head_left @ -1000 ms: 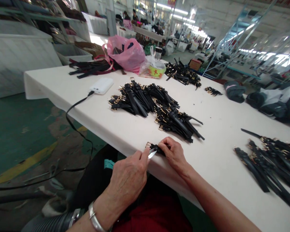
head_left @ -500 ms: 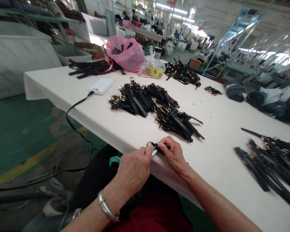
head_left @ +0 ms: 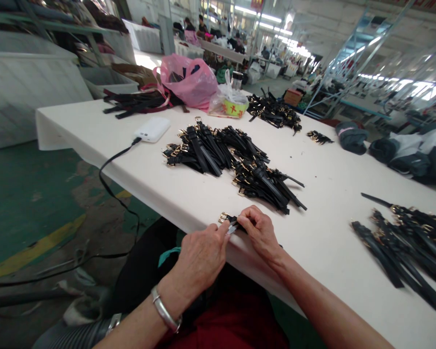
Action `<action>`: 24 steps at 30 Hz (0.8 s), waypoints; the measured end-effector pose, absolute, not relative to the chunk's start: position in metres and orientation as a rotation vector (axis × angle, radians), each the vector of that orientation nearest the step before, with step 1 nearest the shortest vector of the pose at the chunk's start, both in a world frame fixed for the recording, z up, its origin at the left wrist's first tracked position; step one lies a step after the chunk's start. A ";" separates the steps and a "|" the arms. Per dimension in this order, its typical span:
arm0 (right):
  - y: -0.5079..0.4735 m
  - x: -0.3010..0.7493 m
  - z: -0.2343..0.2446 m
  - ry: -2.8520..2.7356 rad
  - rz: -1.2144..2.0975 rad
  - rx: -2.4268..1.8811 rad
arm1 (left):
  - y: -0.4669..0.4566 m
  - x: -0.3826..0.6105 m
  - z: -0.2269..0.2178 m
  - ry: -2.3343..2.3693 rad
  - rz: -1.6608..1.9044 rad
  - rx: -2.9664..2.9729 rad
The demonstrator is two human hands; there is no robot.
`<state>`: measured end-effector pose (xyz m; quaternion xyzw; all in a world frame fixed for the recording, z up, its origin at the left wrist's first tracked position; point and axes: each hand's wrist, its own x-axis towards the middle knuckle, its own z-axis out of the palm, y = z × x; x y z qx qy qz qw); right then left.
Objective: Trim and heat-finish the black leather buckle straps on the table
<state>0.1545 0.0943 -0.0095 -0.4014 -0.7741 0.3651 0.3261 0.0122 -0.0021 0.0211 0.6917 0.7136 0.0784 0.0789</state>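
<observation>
At the near edge of the white table my right hand pinches a short black strap with a gold buckle and presses it against the tabletop. My left hand, with a silver bracelet on its wrist, is closed on a small silvery blade whose tip touches the strap. A big heap of the same black buckled straps lies just beyond my hands. Another heap of straps lies to the right.
A white power bank with a black cable trailing off the table sits at the left. Behind it are a pink plastic bag, dark straps, a small yellow bowl and more strap piles. People work at distant tables.
My left hand has crept a little forward along the strap, and the visible part of the blade has shortened. My right hand and the strap stay put.
</observation>
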 end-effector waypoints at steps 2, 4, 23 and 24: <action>0.094 0.154 -0.010 -2.032 0.950 -1.054 | -0.004 0.012 0.020 2.109 0.268 2.039; 0.094 0.154 -0.010 -2.034 0.943 -1.062 | -0.005 0.012 0.018 2.088 0.298 2.008; 0.093 0.154 -0.002 -1.905 1.025 -1.067 | -0.003 0.011 0.001 2.025 0.518 1.902; 0.092 0.156 0.003 -1.874 1.039 -1.071 | -0.004 0.009 0.001 2.022 0.564 1.868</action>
